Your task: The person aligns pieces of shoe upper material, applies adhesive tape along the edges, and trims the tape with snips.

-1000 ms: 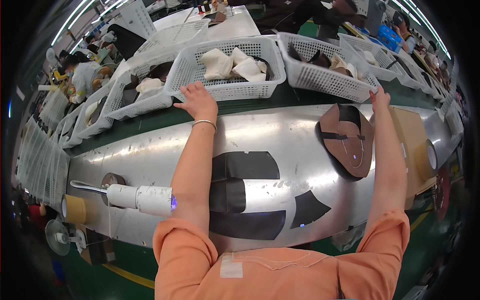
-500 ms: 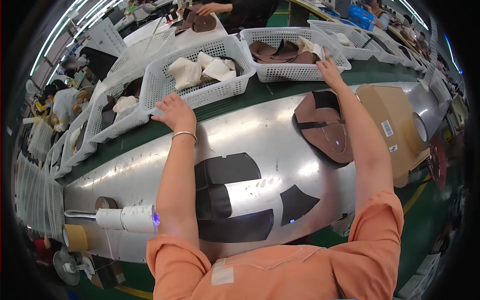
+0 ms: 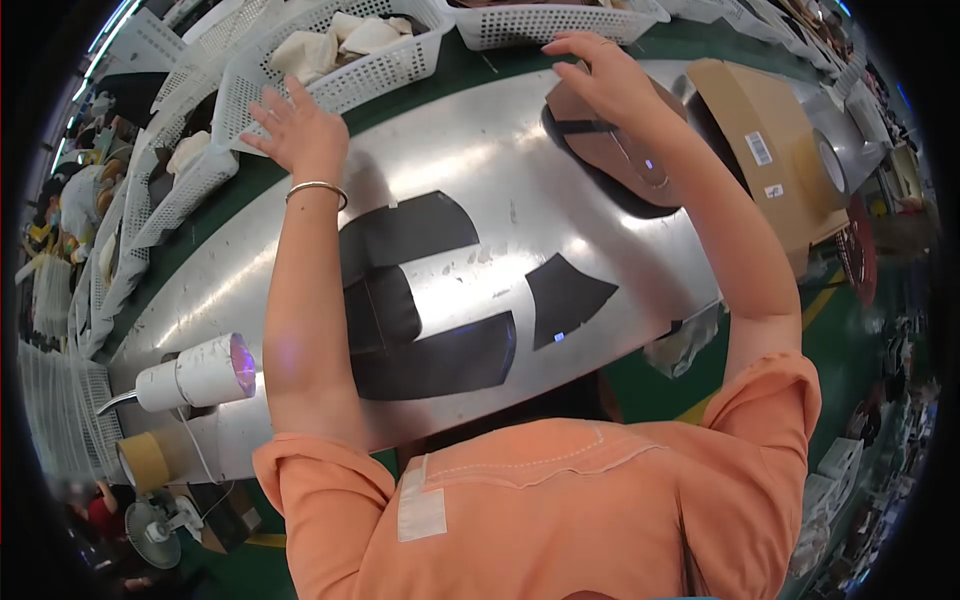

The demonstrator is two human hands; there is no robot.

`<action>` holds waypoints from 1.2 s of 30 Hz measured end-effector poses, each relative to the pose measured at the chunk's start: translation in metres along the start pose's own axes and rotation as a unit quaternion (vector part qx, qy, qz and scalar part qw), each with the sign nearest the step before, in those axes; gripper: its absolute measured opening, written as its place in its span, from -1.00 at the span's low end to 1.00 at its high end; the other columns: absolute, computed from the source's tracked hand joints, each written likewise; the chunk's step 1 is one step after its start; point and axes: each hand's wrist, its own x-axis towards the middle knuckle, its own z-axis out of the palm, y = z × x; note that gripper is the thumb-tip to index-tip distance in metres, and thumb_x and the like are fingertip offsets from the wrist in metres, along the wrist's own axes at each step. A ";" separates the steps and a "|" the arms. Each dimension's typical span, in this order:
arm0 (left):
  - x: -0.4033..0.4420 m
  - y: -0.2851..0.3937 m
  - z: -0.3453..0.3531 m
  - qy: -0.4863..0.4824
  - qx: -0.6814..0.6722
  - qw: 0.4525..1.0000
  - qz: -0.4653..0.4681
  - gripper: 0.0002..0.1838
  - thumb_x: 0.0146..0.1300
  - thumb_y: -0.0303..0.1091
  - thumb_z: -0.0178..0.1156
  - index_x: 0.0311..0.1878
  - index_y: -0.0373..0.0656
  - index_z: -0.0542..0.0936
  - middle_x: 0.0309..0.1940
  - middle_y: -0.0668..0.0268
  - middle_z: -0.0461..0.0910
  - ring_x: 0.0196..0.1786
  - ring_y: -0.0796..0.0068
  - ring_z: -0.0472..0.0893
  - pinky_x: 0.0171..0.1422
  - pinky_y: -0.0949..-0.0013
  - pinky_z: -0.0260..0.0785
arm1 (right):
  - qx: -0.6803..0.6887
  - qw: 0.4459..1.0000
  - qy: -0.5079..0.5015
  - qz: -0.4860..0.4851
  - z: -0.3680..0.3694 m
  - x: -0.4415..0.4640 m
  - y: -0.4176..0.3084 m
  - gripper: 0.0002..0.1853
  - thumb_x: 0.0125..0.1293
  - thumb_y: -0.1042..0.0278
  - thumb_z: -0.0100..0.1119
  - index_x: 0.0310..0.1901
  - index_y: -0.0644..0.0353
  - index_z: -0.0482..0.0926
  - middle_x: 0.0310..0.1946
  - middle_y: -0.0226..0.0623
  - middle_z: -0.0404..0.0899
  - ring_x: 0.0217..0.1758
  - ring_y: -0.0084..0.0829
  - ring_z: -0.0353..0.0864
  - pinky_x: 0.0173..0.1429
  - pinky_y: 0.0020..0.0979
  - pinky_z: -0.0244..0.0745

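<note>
My left hand (image 3: 303,130) is open, its fingers spread in front of a white perforated basket (image 3: 385,88) holding cream cloth pieces (image 3: 305,55). Whether it touches the basket I cannot tell. My right hand (image 3: 615,85) is also open and holds nothing, reaching over a brown shaped piece (image 3: 595,155) with a dark strap across it. On the metal table (image 3: 480,165) between my arms lie dark flat panels (image 3: 440,355), partly hidden by my left forearm. A smaller dark cut piece (image 3: 570,295) lies to their right.
A second white basket (image 3: 550,28) stands at the top. Right of my right arm is an open cardboard box (image 3: 745,125) with a tape roll (image 3: 825,170). A white lamp (image 3: 200,372) glowing violet and another tape roll (image 3: 143,460) are at the left.
The view has tipped downward. My right hand has come away from the second basket to above the brown piece. My left hand's fingers are more spread; the panels stay on the table.
</note>
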 end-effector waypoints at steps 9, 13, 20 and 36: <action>-0.144 -0.007 -0.181 -0.424 -0.444 0.729 0.304 -0.75 0.12 -0.39 0.27 -0.13 -0.22 0.56 -0.17 0.17 0.51 -0.03 0.18 0.48 0.12 0.26 0.33 | -0.105 0.968 -0.096 0.206 0.003 -0.175 -0.118 -0.58 0.05 0.10 0.38 -0.21 0.25 0.50 -0.14 -0.15 0.46 -0.01 -0.14 0.48 -0.05 -0.20 0.48; -0.183 0.000 -0.186 -0.384 -0.443 0.766 0.264 -0.77 0.07 -0.42 0.32 -0.20 -0.22 0.55 -0.27 0.20 0.49 -0.13 0.22 0.48 0.02 0.30 0.35 | -0.029 0.974 -0.053 0.216 0.028 -0.186 -0.116 -0.58 0.08 0.11 0.39 -0.17 0.23 0.51 -0.42 -0.27 0.47 -0.30 -0.25 0.48 -0.20 -0.32 0.41; -0.180 -0.017 -0.175 -0.394 -0.495 0.742 0.219 -0.81 0.12 -0.43 0.27 -0.27 -0.27 0.48 -0.36 0.20 0.47 -0.26 0.26 0.46 -0.13 0.34 0.32 | 0.197 0.938 -0.121 0.258 0.018 -0.187 -0.122 -0.73 0.13 0.32 0.32 -0.33 0.29 0.43 -0.51 -0.21 0.46 -0.42 -0.28 0.43 -0.24 -0.37 0.37; -0.164 -0.044 -0.148 -0.641 -0.653 0.388 -0.109 -0.75 0.23 -0.49 0.17 -0.04 -0.37 0.55 -0.29 0.38 0.62 -0.27 0.71 0.57 -0.10 0.63 0.42 | 0.436 0.844 -0.194 0.244 0.023 -0.192 -0.151 -0.79 0.32 0.37 0.13 -0.07 0.25 0.47 -0.44 -0.45 0.52 -0.38 -0.69 0.42 -0.28 -0.58 0.33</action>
